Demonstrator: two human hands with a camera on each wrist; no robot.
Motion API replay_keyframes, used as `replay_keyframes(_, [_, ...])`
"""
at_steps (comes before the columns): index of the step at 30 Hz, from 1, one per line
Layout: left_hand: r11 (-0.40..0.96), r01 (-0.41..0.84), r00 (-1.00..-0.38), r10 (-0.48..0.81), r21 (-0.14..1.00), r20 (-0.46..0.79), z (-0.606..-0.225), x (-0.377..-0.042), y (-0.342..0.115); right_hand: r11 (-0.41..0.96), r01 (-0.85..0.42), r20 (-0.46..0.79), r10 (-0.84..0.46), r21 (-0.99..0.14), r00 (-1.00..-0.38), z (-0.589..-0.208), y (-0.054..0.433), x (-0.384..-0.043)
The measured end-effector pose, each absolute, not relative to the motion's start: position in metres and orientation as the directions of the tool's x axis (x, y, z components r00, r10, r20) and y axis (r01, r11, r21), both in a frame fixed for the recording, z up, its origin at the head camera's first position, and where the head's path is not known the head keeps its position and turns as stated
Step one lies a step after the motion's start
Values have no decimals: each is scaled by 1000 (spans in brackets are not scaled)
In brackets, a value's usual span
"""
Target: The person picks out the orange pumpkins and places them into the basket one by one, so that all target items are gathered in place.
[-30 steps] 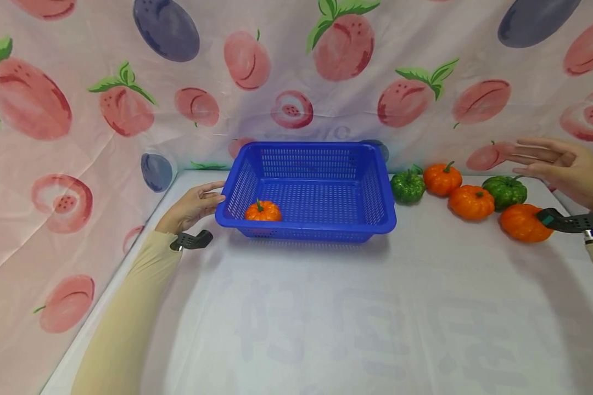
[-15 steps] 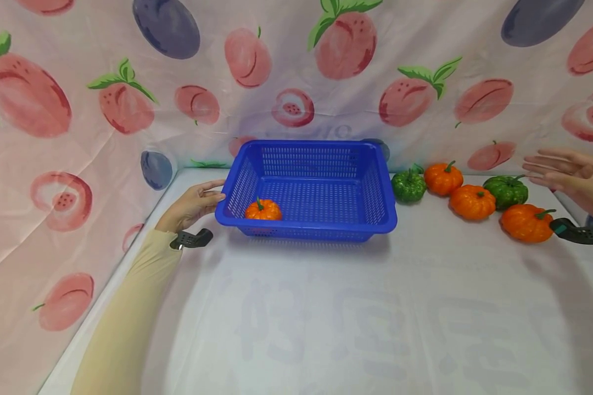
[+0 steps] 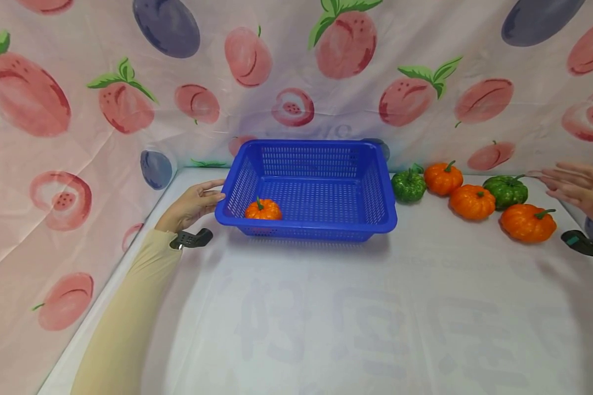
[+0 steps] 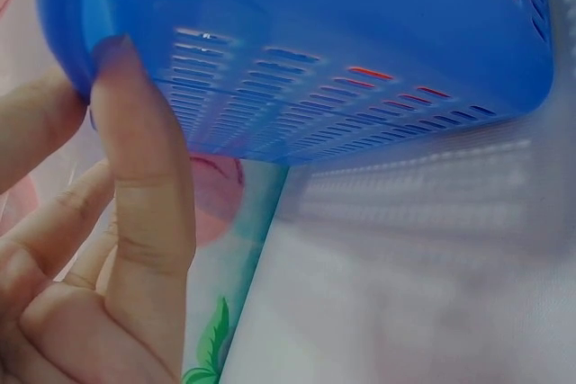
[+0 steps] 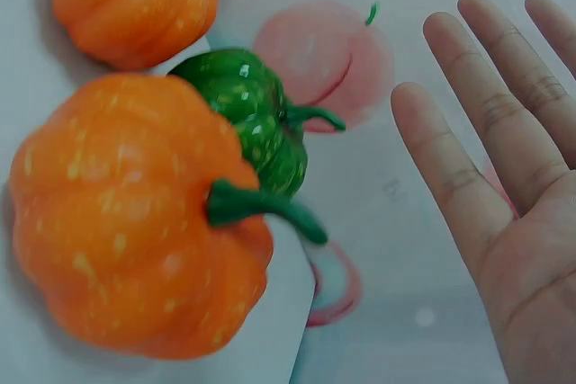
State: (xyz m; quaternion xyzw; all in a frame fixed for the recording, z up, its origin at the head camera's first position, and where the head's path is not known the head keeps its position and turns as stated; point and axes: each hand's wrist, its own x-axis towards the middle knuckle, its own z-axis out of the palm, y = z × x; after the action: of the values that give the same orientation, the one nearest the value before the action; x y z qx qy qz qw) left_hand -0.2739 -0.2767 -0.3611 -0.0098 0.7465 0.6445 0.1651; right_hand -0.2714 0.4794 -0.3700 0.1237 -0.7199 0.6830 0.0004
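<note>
A blue perforated plastic basket (image 3: 306, 226) stands at the back middle of the table, with one small orange pumpkin (image 3: 263, 209) in its near left corner. My left hand (image 3: 191, 206) pinches the basket's left rim; the left wrist view shows the thumb (image 4: 139, 168) under the lip and a finger on its other side. Over the table's right side, my right hand (image 3: 584, 189) is held with fingers extended and nothing in it. Nearest to it are an orange pumpkin (image 5: 135, 222) with a green stem and a green pumpkin (image 5: 238, 110), both apart from the hand.
Right of the basket sit another green pumpkin (image 3: 408, 186) and two orange pumpkins, one at the back (image 3: 443, 178) and one in front (image 3: 472, 202). A fruit-printed cloth (image 3: 346, 99) hangs behind and at the left. White cloth (image 3: 326, 312) covers the table.
My right hand has moved to the right and lower, away from above the pumpkins. The left hand, the basket and the pumpkins have kept their places.
</note>
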Motion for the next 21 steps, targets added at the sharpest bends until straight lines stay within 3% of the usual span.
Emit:
replay_keyframes(8, [163,-231,-946,193,959,-261,-362,-273,-276,-129,-197,223,-227,-972,-948,-385,494,-268])
replay_keyframes(16, [177,-233,-946,187,956,-265,-362,-273,-275,-136,-206,232,-210,-969,-950,-394,502,-262])
replay_keyframes(21, [184,-228,-947,187,956,-262,-362,-274,-275,-107,-154,169,-148,-982,-975,-396,502,-261])
